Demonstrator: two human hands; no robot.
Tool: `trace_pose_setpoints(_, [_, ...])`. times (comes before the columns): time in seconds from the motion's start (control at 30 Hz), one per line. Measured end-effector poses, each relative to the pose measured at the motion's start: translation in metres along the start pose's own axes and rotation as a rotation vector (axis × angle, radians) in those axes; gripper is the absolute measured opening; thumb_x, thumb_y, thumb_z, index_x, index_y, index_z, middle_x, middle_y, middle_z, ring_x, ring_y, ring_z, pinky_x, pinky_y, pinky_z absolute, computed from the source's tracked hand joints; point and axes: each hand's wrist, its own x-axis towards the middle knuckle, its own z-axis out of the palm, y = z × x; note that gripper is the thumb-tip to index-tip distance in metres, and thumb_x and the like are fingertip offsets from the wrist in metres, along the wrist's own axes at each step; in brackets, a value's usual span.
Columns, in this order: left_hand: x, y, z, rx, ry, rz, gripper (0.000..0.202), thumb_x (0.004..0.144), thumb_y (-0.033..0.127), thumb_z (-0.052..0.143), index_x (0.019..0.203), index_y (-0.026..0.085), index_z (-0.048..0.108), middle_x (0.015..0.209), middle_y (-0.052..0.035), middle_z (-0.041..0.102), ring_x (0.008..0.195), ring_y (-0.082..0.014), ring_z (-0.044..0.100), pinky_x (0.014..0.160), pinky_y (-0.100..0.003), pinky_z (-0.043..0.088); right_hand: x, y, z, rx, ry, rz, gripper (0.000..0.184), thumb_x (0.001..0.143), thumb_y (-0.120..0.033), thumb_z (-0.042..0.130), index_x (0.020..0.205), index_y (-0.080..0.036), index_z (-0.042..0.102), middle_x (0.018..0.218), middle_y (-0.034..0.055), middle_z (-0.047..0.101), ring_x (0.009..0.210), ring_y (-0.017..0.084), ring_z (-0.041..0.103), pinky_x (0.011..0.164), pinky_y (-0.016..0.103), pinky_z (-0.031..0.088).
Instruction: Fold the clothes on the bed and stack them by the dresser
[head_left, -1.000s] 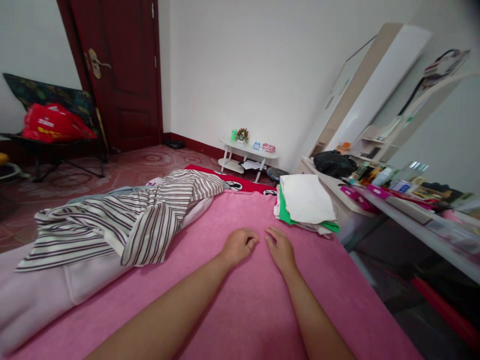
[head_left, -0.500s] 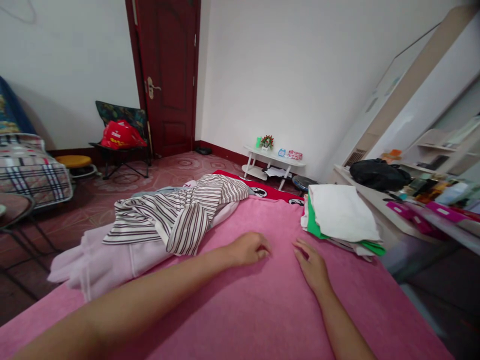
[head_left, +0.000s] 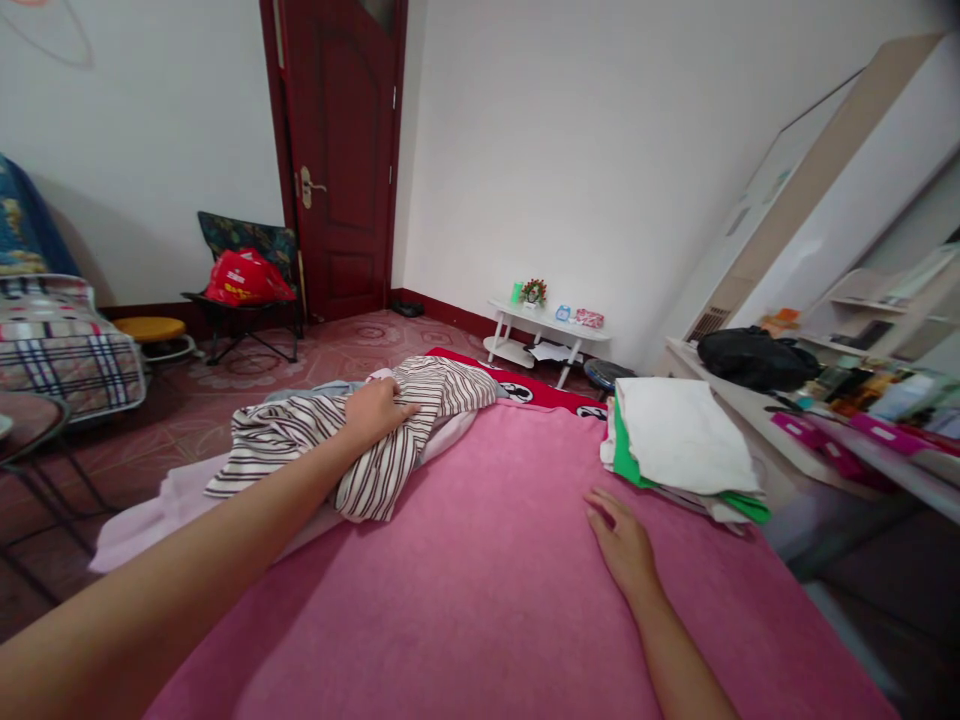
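Note:
My left hand (head_left: 377, 412) is on a black-and-white striped shirt (head_left: 285, 438), its fingers curled down into the cloth and the thumb lying toward the right. The shirt is crumpled on top of a pale pink garment (head_left: 161, 500) at the bed's left side. My right hand (head_left: 624, 545) rests on the pink bed cover (head_left: 465, 590), fingers loosely bent and apart, holding nothing. Just beyond it is a stack of folded clothes, with a white folded cloth (head_left: 682, 430) on top and a green one (head_left: 626, 450) beneath.
A red cloth with black-and-white figures (head_left: 517, 391) lies at the bed's far end. Past it stands a low white table (head_left: 510, 352). Along the right runs a desk with a black bag (head_left: 757, 357). A folding chair holds a red bag (head_left: 247, 278) near the door (head_left: 345, 150).
My left hand has moved left and away from me, from above the bed cover onto the striped shirt. The right hand has stayed almost in place.

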Motion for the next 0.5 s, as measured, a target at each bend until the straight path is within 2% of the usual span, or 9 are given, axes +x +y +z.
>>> trace_pose_setpoints(0.07, [0.000, 0.001, 0.000, -0.066, 0.008, 0.039, 0.037, 0.075, 0.053, 0.057, 0.093, 0.021, 0.065, 0.096, -0.0077, 0.069, 0.090, -0.0259, 0.063, 0.072, -0.030, 0.045, 0.000, -0.001, 0.000, -0.003, 0.000, 0.003, 0.039, 0.080, -0.036, 0.047, 0.102, -0.013, 0.069, 0.118, 0.0149, 0.063, 0.112, 0.025, 0.057, 0.102, 0.044, 0.040])
trace_pose_setpoints(0.17, [0.013, 0.009, -0.013, -0.140, -0.004, 0.092, 0.019, 0.077, 0.039, 0.061, 0.079, 0.021, 0.066, 0.083, -0.0055, 0.069, 0.081, -0.0222, 0.063, 0.067, -0.027, 0.042, 0.001, -0.001, 0.000, 0.004, 0.003, 0.001, 0.038, 0.080, -0.036, 0.048, 0.101, -0.013, 0.070, 0.117, 0.0147, 0.064, 0.111, 0.026, 0.057, 0.101, 0.044, 0.041])
trace_pose_setpoints(0.23, [0.021, 0.028, -0.028, -0.163, 0.005, 0.139, 0.015, 0.077, 0.034, 0.061, 0.075, 0.020, 0.065, 0.079, -0.0045, 0.068, 0.078, -0.0203, 0.062, 0.065, -0.025, 0.041, 0.001, -0.002, 0.000, 0.021, 0.012, 0.002, 0.036, 0.079, -0.035, 0.049, 0.099, -0.014, 0.070, 0.116, 0.0141, 0.065, 0.111, 0.026, 0.058, 0.101, 0.044, 0.041])
trace_pose_setpoints(0.3, [0.018, 0.065, -0.046, -0.229, 0.025, 0.242, 0.014, 0.080, 0.031, 0.060, 0.074, 0.018, 0.062, 0.077, -0.0031, 0.067, 0.076, -0.0178, 0.061, 0.065, -0.024, 0.040, 0.001, -0.003, -0.001, 0.059, 0.023, 0.016, 0.034, 0.077, -0.035, 0.051, 0.097, -0.015, 0.071, 0.115, 0.0135, 0.065, 0.110, 0.026, 0.058, 0.101, 0.045, 0.041])
trace_pose_setpoints(0.33, [0.009, 0.087, -0.055, -0.321, 0.041, 0.353, 0.013, 0.080, 0.028, 0.060, 0.074, 0.017, 0.061, 0.076, -0.0033, 0.066, 0.074, -0.0168, 0.060, 0.064, -0.024, 0.040, 0.001, -0.004, -0.002, 0.091, 0.031, 0.031, 0.034, 0.076, -0.036, 0.052, 0.096, -0.015, 0.071, 0.113, 0.0132, 0.066, 0.109, 0.026, 0.059, 0.100, 0.045, 0.041])
trace_pose_setpoints(0.4, [-0.025, 0.135, -0.069, -0.513, 0.023, 0.628, 0.009, 0.080, 0.022, 0.060, 0.074, 0.016, 0.058, 0.078, -0.0038, 0.064, 0.073, -0.0157, 0.058, 0.064, -0.023, 0.040, 0.000, -0.006, -0.006, 0.185, 0.069, 0.092, 0.035, 0.075, -0.039, 0.056, 0.096, -0.016, 0.071, 0.109, 0.0126, 0.068, 0.105, 0.027, 0.061, 0.098, 0.045, 0.042])
trace_pose_setpoints(0.47, [-0.077, 0.176, -0.072, -0.608, -0.058, 0.911, 0.005, 0.081, 0.020, 0.058, 0.080, 0.015, 0.058, 0.083, -0.0046, 0.063, 0.076, -0.0158, 0.057, 0.065, -0.024, 0.041, -0.001, -0.007, -0.011, 0.325, 0.152, 0.191, 0.037, 0.074, -0.042, 0.059, 0.097, -0.016, 0.070, 0.105, 0.0117, 0.069, 0.101, 0.027, 0.062, 0.096, 0.045, 0.044])
trace_pose_setpoints(0.5, [-0.105, 0.190, -0.068, -0.616, -0.137, 1.057, 0.006, 0.082, 0.020, 0.057, 0.085, 0.016, 0.059, 0.087, -0.0047, 0.063, 0.077, -0.0156, 0.057, 0.064, -0.024, 0.042, -0.003, -0.007, -0.014, 0.420, 0.200, 0.249, 0.038, 0.073, -0.044, 0.060, 0.098, -0.016, 0.070, 0.104, 0.0111, 0.070, 0.100, 0.027, 0.063, 0.095, 0.044, 0.045])
